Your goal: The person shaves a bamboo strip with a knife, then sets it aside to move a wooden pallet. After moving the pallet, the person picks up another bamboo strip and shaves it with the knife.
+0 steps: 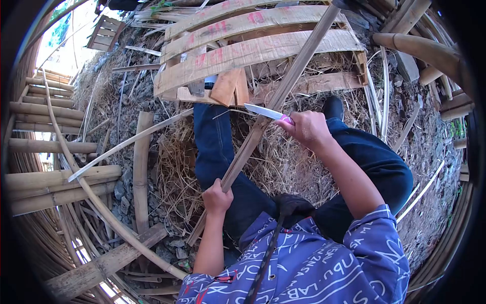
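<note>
A long split wooden strip [296, 71] runs slantwise from beside my left hip up across the slatted pallet. Wrapped around its lower part is my left hand [217, 198], closed in a fist. My right hand [307, 129] grips the pink handle of a knife [263, 111]. The pale blade points left and overlaps the strip roughly midway along it. My legs, in dark blue jeans [215, 139], are spread to either side of the straw-covered ground.
The slatted wooden pallet [263, 49] lies ahead of my feet, with small boards [226, 87] at its near edge. Bamboo poles [48, 145] are stacked on the left, and a thick bamboo pole [412, 44] stands at the right. Straw and shavings [174, 175] litter the ground.
</note>
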`<state>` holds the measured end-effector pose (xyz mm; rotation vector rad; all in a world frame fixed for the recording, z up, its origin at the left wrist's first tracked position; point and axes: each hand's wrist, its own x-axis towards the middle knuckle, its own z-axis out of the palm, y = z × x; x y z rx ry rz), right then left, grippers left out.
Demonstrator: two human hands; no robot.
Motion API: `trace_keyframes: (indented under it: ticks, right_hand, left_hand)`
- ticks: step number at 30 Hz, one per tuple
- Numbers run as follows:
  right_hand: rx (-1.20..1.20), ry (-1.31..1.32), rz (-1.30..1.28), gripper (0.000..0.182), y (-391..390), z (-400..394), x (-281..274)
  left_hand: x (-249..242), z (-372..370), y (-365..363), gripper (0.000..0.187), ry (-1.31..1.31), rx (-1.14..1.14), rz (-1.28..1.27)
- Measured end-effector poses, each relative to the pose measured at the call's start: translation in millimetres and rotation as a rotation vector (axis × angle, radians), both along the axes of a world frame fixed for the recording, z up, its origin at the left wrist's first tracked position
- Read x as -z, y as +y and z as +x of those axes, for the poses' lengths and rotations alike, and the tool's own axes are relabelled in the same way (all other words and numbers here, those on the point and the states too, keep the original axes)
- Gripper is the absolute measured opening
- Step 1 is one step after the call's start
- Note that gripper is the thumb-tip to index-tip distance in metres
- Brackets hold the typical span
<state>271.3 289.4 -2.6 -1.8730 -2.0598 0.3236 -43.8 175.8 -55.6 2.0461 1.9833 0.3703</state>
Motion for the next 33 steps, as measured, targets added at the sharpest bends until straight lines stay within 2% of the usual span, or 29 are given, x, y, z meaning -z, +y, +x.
trace_keyframes:
  ticks: [2,3,4,5,6,8,11,14,18,24,25,28,30,32,33]
  right_hand:
    - [0.137,-0.089,-0.045,0.051,11,22,12]
    - [0.343,-0.065,-0.159,0.052,25,47,-1]
    - [0.452,-0.088,0.035,0.056,33,84,16]
    - [0.481,-0.004,-0.094,0.060,38,98,-22]
    - [0.404,-0.086,0.115,0.058,34,109,-28]
    - [0.416,0.026,0.167,0.057,29,99,-50]
    - [0.410,0.213,-0.033,0.049,16,39,-68]
    - [0.143,0.224,-0.169,0.051,3,-13,-48]
    - [0.059,0.097,-0.005,0.057,4,-15,-9]
    - [0.093,-0.011,0.132,0.053,12,-4,-4]
    - [0.090,-0.018,0.050,0.053,13,-4,-6]
    - [0.075,-0.058,0.035,0.048,17,2,-6]
    - [0.316,-0.178,0.012,0.053,32,45,-1]
    - [0.479,-0.109,-0.005,0.061,45,95,-36]
    - [0.452,-0.165,0.064,0.062,42,102,-50]
  left_hand:
    - [-2,-2,-4,0.013,0.001,-0.015,0.004]
    - [-3,-3,-6,0.013,-0.001,-0.007,0.006]
    - [-3,-5,-7,0.014,-0.004,0.002,0.013]
    - [-2,-8,-7,0.014,-0.004,0.000,0.016]
    - [3,-10,-4,0.013,0.022,0.015,0.042]
    - [9,-5,2,0.014,0.023,0.035,0.077]
    - [12,-4,2,0.013,0.049,0.025,0.086]
    - [7,0,0,0.013,0.060,0.006,0.085]
    - [8,1,-3,0.015,0.088,-0.013,0.105]
    - [7,14,5,0.015,0.056,-0.036,0.084]
    - [6,14,6,0.015,0.055,-0.043,0.087]
    - [6,11,2,0.016,0.061,-0.060,0.073]
    - [10,7,-1,0.020,0.100,-0.034,0.111]
    - [12,1,-4,0.020,0.102,-0.042,0.131]
    - [13,0,-4,0.020,0.103,-0.040,0.145]
